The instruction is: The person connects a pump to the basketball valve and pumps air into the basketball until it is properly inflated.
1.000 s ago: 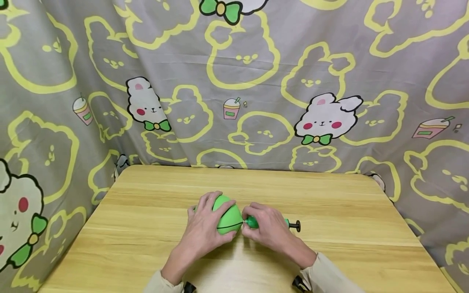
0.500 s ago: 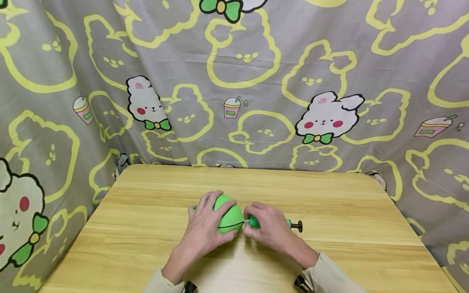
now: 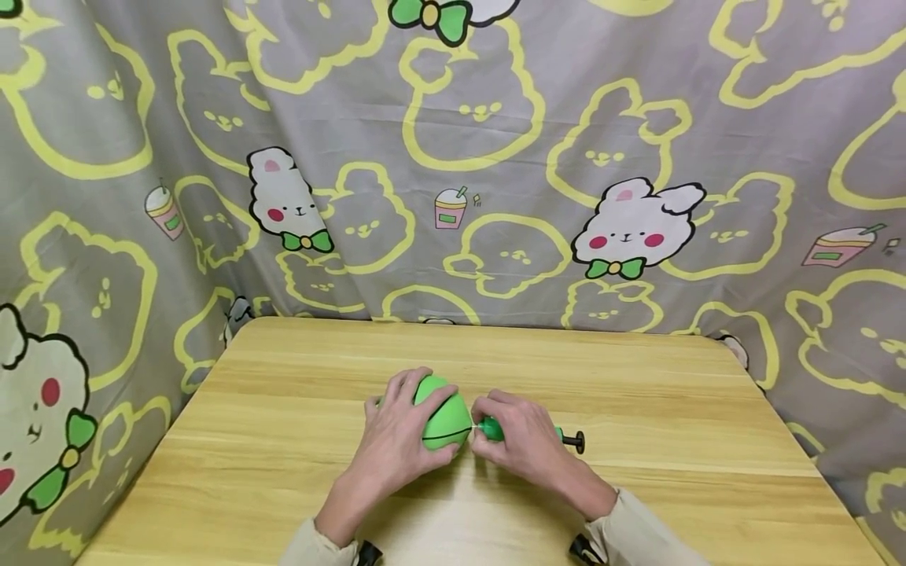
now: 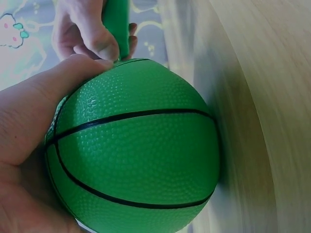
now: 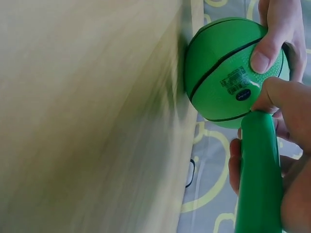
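A small green basketball [image 3: 447,417] with black seams rests on the wooden table. My left hand [image 3: 396,436] grips it from the left, fingers spread over its top and thumb on the near side. To its right, my right hand [image 3: 520,440] holds a green hand pump [image 5: 260,174] whose black handle [image 3: 580,442] sticks out past the palm. A thin pale needle [image 3: 475,427] bridges the small gap between pump and ball in the head view. Thumb and index finger pinch around the pump's front end. How deep the needle sits in the ball is hidden.
The light wooden table [image 3: 297,369] runs on around both hands. Behind it and at the sides hangs a grey curtain [image 3: 495,259] printed with cartoon rabbits. Black straps [image 3: 586,549] sit at the wrists, by the pale sleeves [image 3: 640,531].
Very little differs. The ball and the pump shift a few pixels to the right along with the view, and the pump's black handle tips slightly toward me. Both hands keep their hold.
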`<state>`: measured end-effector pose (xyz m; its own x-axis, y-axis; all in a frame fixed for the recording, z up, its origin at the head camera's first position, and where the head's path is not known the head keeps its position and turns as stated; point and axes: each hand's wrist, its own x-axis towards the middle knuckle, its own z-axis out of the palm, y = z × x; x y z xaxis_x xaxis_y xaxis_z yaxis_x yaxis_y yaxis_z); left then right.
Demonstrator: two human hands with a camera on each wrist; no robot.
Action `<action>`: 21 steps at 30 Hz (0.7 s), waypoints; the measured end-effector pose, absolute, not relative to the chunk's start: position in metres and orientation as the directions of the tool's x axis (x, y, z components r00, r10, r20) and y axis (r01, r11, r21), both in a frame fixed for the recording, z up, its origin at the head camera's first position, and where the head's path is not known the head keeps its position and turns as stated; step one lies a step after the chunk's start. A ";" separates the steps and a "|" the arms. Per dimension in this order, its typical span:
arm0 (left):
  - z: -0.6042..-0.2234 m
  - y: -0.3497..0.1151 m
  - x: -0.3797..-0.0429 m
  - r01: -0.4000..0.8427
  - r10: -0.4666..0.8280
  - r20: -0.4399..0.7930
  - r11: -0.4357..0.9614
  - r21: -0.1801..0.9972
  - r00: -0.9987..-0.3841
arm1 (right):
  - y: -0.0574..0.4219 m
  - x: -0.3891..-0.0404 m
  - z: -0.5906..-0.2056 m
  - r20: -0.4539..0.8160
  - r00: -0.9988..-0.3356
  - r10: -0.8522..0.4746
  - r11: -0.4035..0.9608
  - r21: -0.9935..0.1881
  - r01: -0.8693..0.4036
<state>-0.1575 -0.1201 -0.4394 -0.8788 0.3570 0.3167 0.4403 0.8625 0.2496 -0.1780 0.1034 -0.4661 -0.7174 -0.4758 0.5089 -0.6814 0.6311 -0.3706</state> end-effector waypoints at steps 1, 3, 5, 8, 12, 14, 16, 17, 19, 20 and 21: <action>-0.439 -0.120 -0.157 0.437 0.354 0.315 0.863 0.252 -0.880 | 0.103 -0.178 -0.466 0.509 -0.716 -0.478 0.624 -0.378 -0.684; -0.439 -0.121 -0.157 0.433 0.349 0.314 0.864 0.258 -0.883 | 0.102 -0.178 -0.467 0.509 -0.712 -0.484 0.608 -0.390 -0.692; -0.438 -0.122 -0.157 0.427 0.343 0.315 0.867 0.257 -0.885 | 0.101 -0.179 -0.468 0.510 -0.704 -0.494 0.593 -0.395 -0.702; -0.438 -0.123 -0.157 0.426 0.341 0.319 0.869 0.251 -0.884 | 0.101 -0.179 -0.469 0.512 -0.694 -0.506 0.586 -0.386 -0.712; -0.439 -0.122 -0.156 0.434 0.351 0.323 0.868 0.241 -0.879 | 0.102 -0.179 -0.470 0.514 -0.684 -0.517 0.592 -0.363 -0.720; -0.440 -0.122 -0.156 0.439 0.355 0.324 0.866 0.239 -0.877 | 0.103 -0.178 -0.472 0.516 -0.681 -0.519 0.599 -0.349 -0.721; -0.440 -0.121 -0.156 0.441 0.356 0.326 0.865 0.239 -0.876 | 0.104 -0.177 -0.473 0.519 -0.676 -0.523 0.606 -0.331 -0.724; -0.440 -0.121 -0.156 0.442 0.357 0.327 0.865 0.238 -0.875 | 0.105 -0.176 -0.473 0.521 -0.674 -0.524 0.610 -0.323 -0.724; -0.440 -0.120 -0.156 0.444 0.358 0.330 0.864 0.238 -0.873 | 0.106 -0.175 -0.474 0.522 -0.671 -0.527 0.619 -0.305 -0.724; -0.440 -0.119 -0.156 0.446 0.359 0.332 0.863 0.238 -0.872 | 0.106 -0.174 -0.474 0.525 -0.668 -0.528 0.621 -0.297 -0.725; -0.440 -0.119 -0.156 0.447 0.360 0.333 0.863 0.237 -0.871 | 0.107 -0.173 -0.473 0.527 -0.665 -0.529 0.625 -0.288 -0.725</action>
<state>-0.1556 -0.1191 -0.4401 -0.8715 0.3599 0.3333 0.4469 0.8626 0.2372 -0.1729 0.1070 -0.4733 -0.6650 -0.5289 0.5272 -0.7254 0.6252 -0.2878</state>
